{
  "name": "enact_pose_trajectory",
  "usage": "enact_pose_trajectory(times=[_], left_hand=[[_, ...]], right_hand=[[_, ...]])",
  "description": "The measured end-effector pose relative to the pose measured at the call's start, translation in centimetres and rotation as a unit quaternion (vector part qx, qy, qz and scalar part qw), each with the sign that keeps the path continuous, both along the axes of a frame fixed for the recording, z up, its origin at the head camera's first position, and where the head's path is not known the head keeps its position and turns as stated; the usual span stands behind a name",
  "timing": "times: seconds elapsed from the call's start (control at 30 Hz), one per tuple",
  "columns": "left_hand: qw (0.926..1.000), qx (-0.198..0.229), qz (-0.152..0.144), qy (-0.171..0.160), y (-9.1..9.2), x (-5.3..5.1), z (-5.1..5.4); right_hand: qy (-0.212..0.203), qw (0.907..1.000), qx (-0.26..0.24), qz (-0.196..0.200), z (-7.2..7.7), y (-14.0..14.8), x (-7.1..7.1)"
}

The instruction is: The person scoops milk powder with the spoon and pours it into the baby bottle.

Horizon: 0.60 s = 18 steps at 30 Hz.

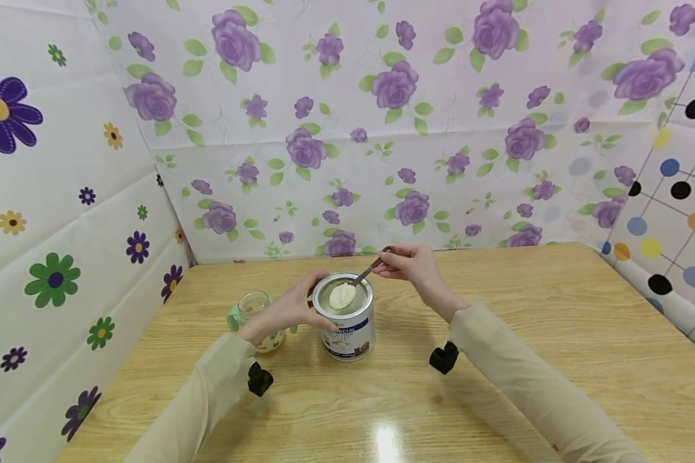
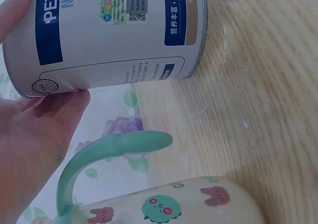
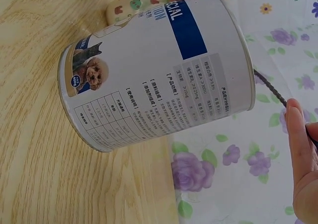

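Note:
A white and blue tin [image 1: 347, 337] of pet milk powder stands open on the wooden table. My left hand [image 1: 289, 307] grips the tin around its upper left side, thumb at the front. Pinched in my right hand [image 1: 411, 270] is the dark handle of a spoon [image 1: 361, 277], tilted down into the tin's mouth. Pale powder [image 1: 342, 296] heaps on the spoon's bowl at the opening. In the right wrist view the spoon's handle [image 3: 271, 87] slants over the rim; the bowl is hidden there by the tin [image 3: 154, 75].
Just left of the tin stands a glass baby bottle or cup [image 1: 255, 302] with green handles, partly behind my left wrist. Its green handle [image 2: 114, 147] and cartoon print show in the left wrist view. Flowered cloths [image 1: 347, 128] hang behind and left of the table [image 1: 527, 308].

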State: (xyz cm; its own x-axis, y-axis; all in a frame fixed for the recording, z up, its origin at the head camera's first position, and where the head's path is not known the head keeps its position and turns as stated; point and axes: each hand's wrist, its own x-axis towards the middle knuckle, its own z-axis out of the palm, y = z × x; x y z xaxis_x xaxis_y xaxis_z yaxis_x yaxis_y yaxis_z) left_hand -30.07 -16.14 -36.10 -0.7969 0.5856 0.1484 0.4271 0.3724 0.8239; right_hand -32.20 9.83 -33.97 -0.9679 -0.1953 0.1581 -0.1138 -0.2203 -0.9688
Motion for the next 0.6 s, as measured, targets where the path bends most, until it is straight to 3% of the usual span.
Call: enact_pose_trajectory(times=[0.2, 0.37, 0.6], left_hand=[[0.9999, -0.005, 0.001, -0.012, 0.0, 0.2, 0.1], [0.9998, -0.019, -0.003, -0.002, -0.1, 0.4, 0.5], [0.9996, 0.012, -0.024, -0.001, -0.5, 0.7, 2.1]], right_hand=[[0.0, 0.9999, -0.012, -0.001, 0.0, 0.0, 0.0], [0.008, 0.9998, -0.017, 0.0, 0.2, 0.0, 0.0], [0.003, 0.9996, -0.026, -0.008, 0.6, 0.1, 0.0]])
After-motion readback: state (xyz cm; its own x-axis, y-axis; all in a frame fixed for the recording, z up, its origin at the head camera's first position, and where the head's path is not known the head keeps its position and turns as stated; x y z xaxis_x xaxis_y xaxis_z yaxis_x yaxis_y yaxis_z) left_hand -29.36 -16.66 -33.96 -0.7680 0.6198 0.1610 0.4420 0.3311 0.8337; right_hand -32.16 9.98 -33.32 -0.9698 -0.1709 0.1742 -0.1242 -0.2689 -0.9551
